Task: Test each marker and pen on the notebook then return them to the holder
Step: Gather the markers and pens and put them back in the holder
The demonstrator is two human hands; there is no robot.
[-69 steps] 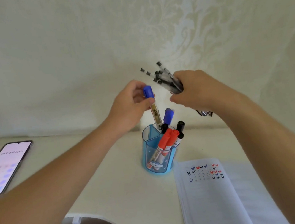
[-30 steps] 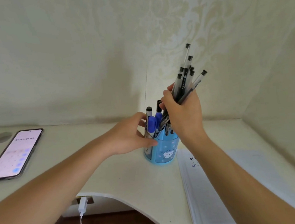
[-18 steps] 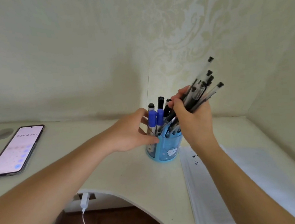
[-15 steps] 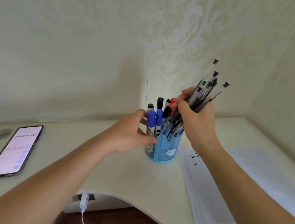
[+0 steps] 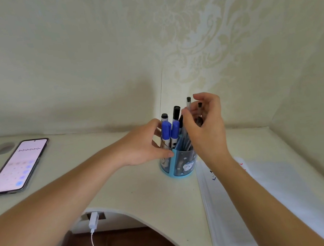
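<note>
A blue pen holder (image 5: 182, 166) stands on the white desk. Two blue-capped markers (image 5: 170, 131) and black-capped ones stand in its left section. My left hand (image 5: 145, 145) grips the holder's left side, thumb on its rim. My right hand (image 5: 204, 125) hovers over the holder with its fingers loosely spread around the tops of several thin black-capped pens (image 5: 188, 101), which stand in the right section. The open notebook (image 5: 248, 204) lies to the right, with small check marks near its top edge.
A smartphone (image 5: 17, 165) with a lit screen lies at the desk's left, near a round cable hole (image 5: 3, 147). A white charger and cable (image 5: 93, 223) hang under the desk's curved front edge. Walls close in behind and on the right.
My right hand brought the bundle of thin pens down into the holder and loosened its fingers around them. My left hand stayed on the holder after setting in the blue marker.
</note>
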